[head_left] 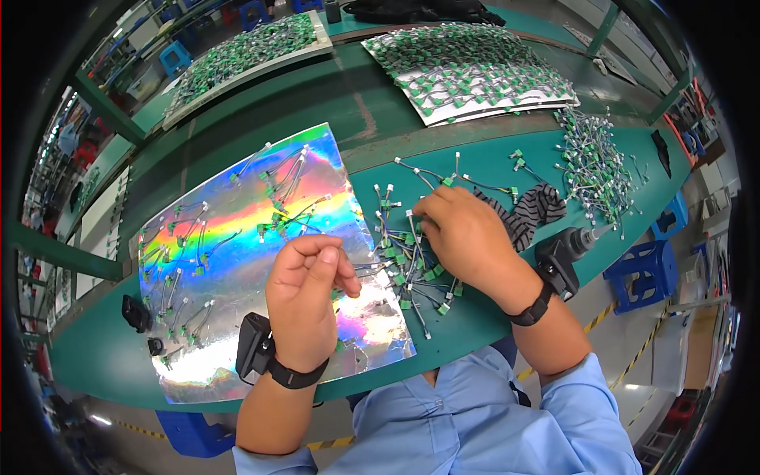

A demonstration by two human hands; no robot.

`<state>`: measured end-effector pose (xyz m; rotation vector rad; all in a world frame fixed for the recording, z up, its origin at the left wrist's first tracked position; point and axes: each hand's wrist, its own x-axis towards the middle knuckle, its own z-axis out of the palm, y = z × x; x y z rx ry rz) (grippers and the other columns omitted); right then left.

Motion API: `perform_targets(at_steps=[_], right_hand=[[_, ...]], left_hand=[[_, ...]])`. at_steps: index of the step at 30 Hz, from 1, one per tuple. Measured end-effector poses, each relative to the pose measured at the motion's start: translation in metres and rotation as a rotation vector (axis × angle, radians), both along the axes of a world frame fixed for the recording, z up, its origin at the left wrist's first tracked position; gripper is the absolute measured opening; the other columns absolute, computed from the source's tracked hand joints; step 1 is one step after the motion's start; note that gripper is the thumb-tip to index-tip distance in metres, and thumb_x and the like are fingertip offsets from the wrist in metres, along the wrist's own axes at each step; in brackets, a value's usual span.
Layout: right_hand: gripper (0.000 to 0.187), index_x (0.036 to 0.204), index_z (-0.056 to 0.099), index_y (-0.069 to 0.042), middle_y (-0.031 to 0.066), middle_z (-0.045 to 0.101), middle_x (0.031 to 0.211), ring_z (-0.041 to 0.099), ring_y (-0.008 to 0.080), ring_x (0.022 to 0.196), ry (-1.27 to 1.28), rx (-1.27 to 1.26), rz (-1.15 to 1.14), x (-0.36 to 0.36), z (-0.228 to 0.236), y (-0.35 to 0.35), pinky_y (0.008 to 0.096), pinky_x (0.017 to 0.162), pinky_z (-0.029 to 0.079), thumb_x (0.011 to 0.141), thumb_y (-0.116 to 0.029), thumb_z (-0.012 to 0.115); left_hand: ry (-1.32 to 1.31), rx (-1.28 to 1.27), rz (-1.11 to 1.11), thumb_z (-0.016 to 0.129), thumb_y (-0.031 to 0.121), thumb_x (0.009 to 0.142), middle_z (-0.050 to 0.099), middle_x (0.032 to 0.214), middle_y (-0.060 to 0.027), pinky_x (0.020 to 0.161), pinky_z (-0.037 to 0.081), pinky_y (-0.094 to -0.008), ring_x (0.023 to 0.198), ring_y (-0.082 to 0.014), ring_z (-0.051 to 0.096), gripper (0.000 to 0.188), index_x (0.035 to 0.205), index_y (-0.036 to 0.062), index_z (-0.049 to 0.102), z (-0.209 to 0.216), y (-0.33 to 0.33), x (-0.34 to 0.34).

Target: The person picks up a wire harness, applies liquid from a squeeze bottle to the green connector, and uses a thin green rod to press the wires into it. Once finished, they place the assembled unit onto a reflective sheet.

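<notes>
"Head view is up on my monitor; how does the grip look?"

"I see the right hand (463, 237) curled, its fingertips at the upper part of a wire harness (410, 218); whether they pinch it, I cannot tell. The left hand (305, 289) is half-curled over the silver iridescent sheet (237, 281), thumb close to the fingers, and I cannot tell whether anything sits between them."

"What could go wrong?"

"Snagging, I judge: that harness lies in a loose pile (408, 279) of crossed leads, so a pull might drag neighbours along."

"Which way does it point?"

"Its white plug (409, 213) faces away from the wearer's blue shirt (451, 419); the long axis runs roughly toward the body. Farther out, I see a striped cloth (540, 212), then a larger harness heap (598, 170)."
</notes>
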<state>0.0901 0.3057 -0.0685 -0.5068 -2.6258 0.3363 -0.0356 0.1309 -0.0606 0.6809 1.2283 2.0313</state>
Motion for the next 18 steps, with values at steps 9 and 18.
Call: perform_targets(at_steps=[9, 18], right_hand=[[0.012, 0.087, 0.064, -0.007, 0.0068, 0.058, 0.086, 0.056, 0.0278, 0.084, -0.031, 0.068, 0.078, -0.031, 0.009, -0.001, 0.0385, 0.072, 0.048, 0.075, -0.006, 0.064], [0.012, 0.083, 0.064, -0.007, 0.0061, 0.057, 0.081, 0.056, 0.0267, 0.082, -0.058, -0.013, 0.362, -0.027, 0.003, -0.017, 0.037, 0.07, 0.047, 0.071, -0.006, 0.066]], left_hand=[[-0.02, 0.035, 0.083, 0.05, 0.01, 0.094, 0.057, 0.077, -0.0068, 0.058, 0.046, -0.0265, 0.063, -0.0142, 0.054, 0.013, 0.102, 0.0007, 0.055, 0.007, -0.002, -0.01], [-0.038, 0.098, 0.105, 0.053, 0.012, 0.093, 0.059, 0.078, -0.0064, 0.058, 0.046, -0.0258, 0.064, -0.0134, 0.054, 0.014, 0.102, 0.0007, 0.056, 0.006, -0.004, -0.021]])
